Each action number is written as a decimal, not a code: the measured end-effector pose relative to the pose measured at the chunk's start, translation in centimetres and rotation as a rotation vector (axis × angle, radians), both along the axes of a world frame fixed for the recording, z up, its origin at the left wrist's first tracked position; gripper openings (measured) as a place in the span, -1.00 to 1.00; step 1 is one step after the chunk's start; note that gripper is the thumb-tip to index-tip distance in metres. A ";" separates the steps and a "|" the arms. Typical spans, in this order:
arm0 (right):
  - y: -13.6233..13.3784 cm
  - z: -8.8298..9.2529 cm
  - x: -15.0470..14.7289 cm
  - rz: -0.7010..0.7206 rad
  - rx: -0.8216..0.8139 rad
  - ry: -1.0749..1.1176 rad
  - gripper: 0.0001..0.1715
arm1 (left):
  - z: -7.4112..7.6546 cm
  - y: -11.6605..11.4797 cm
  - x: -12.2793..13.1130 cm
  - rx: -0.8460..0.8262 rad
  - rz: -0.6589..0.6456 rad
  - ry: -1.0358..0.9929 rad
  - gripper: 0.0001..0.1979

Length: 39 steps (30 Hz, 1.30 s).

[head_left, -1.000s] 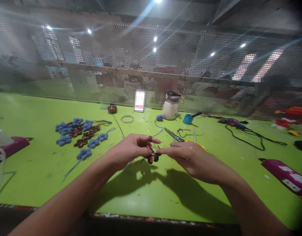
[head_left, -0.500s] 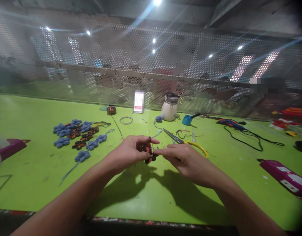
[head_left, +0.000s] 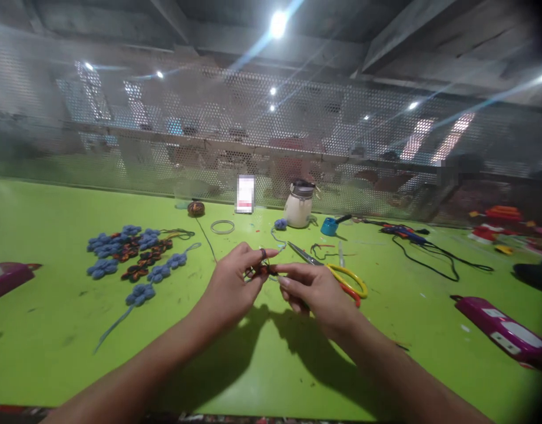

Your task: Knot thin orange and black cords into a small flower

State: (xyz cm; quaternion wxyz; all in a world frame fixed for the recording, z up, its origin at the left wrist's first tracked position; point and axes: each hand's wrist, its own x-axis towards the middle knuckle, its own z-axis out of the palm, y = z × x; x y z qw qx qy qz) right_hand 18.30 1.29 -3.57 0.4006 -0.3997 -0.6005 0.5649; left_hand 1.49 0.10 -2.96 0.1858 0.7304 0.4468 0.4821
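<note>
My left hand (head_left: 238, 277) pinches a small black-and-orange yarn flower (head_left: 264, 269) between thumb and fingers. A dark strand is looped round its raised index finger. Close against the flower's right edge is my right hand (head_left: 313, 288), its thumb and index finger pressed together; what lies between these fingertips is too small to make out. A dark strand of yarn (head_left: 205, 238) runs from the ball of dark variegated yarn (head_left: 195, 208) towards my left hand. Just beyond my right hand lie scissors (head_left: 348, 279) with yellow and red handles.
Blue yarn flowers (head_left: 141, 294) and black-and-orange ones (head_left: 136, 271) lie at left. Behind my hands are a ring (head_left: 222, 227), a phone (head_left: 245, 194), a white jar (head_left: 298, 207) and a blue pot (head_left: 329, 227). Corded tools (head_left: 403, 232) and a purple power strip (head_left: 501, 330) sit at right.
The view has tilted up a little, so the table sits lower. My right hand has turned, with its thumb now showing beneath the index finger, and the flower is more hidden.
</note>
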 end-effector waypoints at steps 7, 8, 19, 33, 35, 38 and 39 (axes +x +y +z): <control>-0.8 -1.1 -1.2 -0.038 -0.056 0.331 -0.71 | -0.2 0.1 0.3 -0.099 -0.082 -0.311 -0.62; -0.8 -1.2 -1.3 -0.039 -0.040 0.346 -0.72 | -0.2 0.1 0.3 -0.153 -0.111 -0.389 -0.61; 0.1 -0.3 0.7 -0.013 0.636 -0.245 -0.68 | 1.1 0.5 -1.3 -0.584 -0.365 -0.749 -0.62; -0.9 2.3 1.7 0.235 0.597 -0.494 -0.57 | 1.8 0.9 -2.3 -0.619 -0.370 -0.638 -0.88; -0.8 2.2 1.7 0.251 0.447 -0.412 -0.60 | 1.7 0.8 -2.1 -0.619 -0.366 -0.631 -0.88; -0.4 1.7 1.6 0.249 0.272 -0.280 -0.58 | 1.5 0.8 -1.8 -0.613 -0.369 -0.598 -0.89; -0.3 1.5 1.5 0.242 0.238 -0.240 -0.57 | 1.4 0.7 -1.7 -0.607 -0.366 -0.588 -0.88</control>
